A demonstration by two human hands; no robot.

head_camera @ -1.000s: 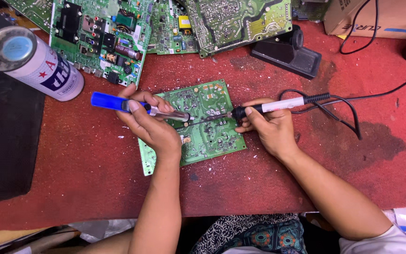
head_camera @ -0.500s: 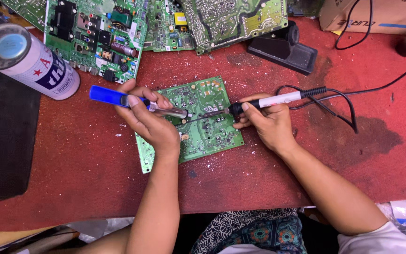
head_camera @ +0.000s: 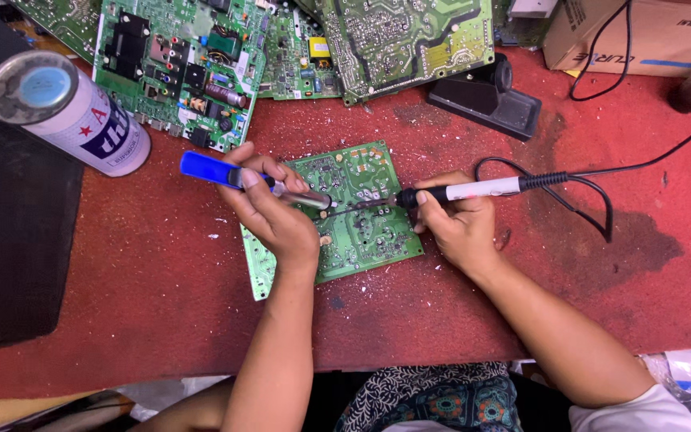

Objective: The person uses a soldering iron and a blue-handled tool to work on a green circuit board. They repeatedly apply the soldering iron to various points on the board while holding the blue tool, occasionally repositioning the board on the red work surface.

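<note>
Green circuit board [head_camera: 353, 212] lies flat on the red worktop [head_camera: 121, 320], under and between both hands. Left hand [head_camera: 269, 212] grips a blue-handled tool [head_camera: 237, 176], its metal tip on the board. Right hand [head_camera: 457, 228] grips a white soldering iron [head_camera: 461, 192], its tip meeting the other tip. A spray can [head_camera: 69, 112] lies far beyond the left hand

Both forearms are bare from wrist to above the elbow. The left hand [head_camera: 269, 214] and right hand [head_camera: 459, 228] carry no gloves, rings or wristbands. A short white fabric sleeve [head_camera: 637, 414] covers the right upper arm. A dark patterned garment with teal and orange motifs [head_camera: 433, 398] covers the lap.
</note>
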